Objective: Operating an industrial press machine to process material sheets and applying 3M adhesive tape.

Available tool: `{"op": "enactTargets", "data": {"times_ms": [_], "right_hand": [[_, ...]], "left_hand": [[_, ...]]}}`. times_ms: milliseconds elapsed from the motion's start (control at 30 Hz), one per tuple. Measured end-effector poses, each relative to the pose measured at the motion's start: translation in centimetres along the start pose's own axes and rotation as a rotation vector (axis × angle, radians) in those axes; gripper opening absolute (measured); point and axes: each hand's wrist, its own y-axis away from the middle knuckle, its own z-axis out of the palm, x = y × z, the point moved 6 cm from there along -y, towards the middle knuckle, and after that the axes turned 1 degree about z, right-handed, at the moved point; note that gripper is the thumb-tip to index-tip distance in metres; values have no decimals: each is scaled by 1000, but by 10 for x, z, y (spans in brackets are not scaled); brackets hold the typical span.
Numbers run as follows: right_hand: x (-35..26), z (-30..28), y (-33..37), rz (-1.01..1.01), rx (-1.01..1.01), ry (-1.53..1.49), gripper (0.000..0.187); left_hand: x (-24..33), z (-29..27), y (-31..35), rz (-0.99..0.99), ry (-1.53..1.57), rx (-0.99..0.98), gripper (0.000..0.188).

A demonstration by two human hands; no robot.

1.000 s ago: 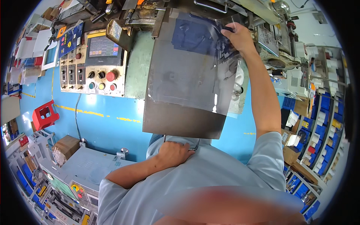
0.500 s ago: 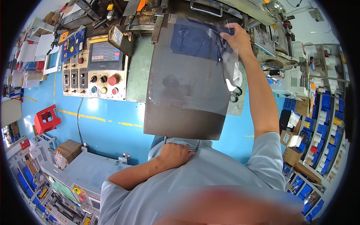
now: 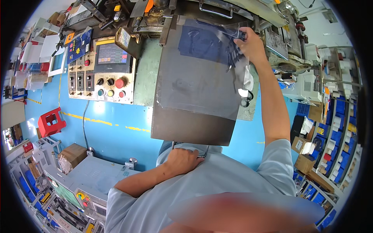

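A flat dark metal plate [image 3: 194, 130] extends away from my waist. Its near end has a wire handle [image 3: 203, 152], and my left hand [image 3: 182, 160] is closed round it. Most of the plate is covered by a thin, see-through plastic film [image 3: 190, 91]. Toward the far end a dark blue rectangular patch [image 3: 200, 42] shows, with wrinkled, glossy film around it. My right hand [image 3: 251, 44] pinches the film at the far right corner, where it is lifted and creased. Black-handled scissors [image 3: 247, 100] lie partly visible beside the plate's right edge.
Left of the plate stands a control panel [image 3: 103, 87] with a screen, knobs and coloured buttons. Machine parts and a bar handle [image 3: 215, 13] are beyond the far end. A red stool [image 3: 51, 122] stands on the blue floor. Shelves with blue bins [image 3: 337, 134] line the right.
The whole view has shifted slightly. At the far right corner the film looks a little more lifted and creased in my right hand. My left hand stays on the handle.
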Motion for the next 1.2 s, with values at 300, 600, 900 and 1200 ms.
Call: {"op": "enactTargets", "data": {"times_ms": [300, 600, 900, 1200], "right_hand": [[-29, 2, 70, -553, 247, 346, 56], [-29, 8, 105, -608, -106, 489, 67], [38, -35, 180, 34, 368, -334, 18], [-39, -1, 200, -354, 262, 48, 45]], "left_hand": [[1, -2, -1, 17, 5, 25, 43], [0, 1, -1, 23, -9, 32, 42], [3, 0, 8, 54, -54, 92, 39], [-3, 6, 19, 286, -146, 298, 23]]}}
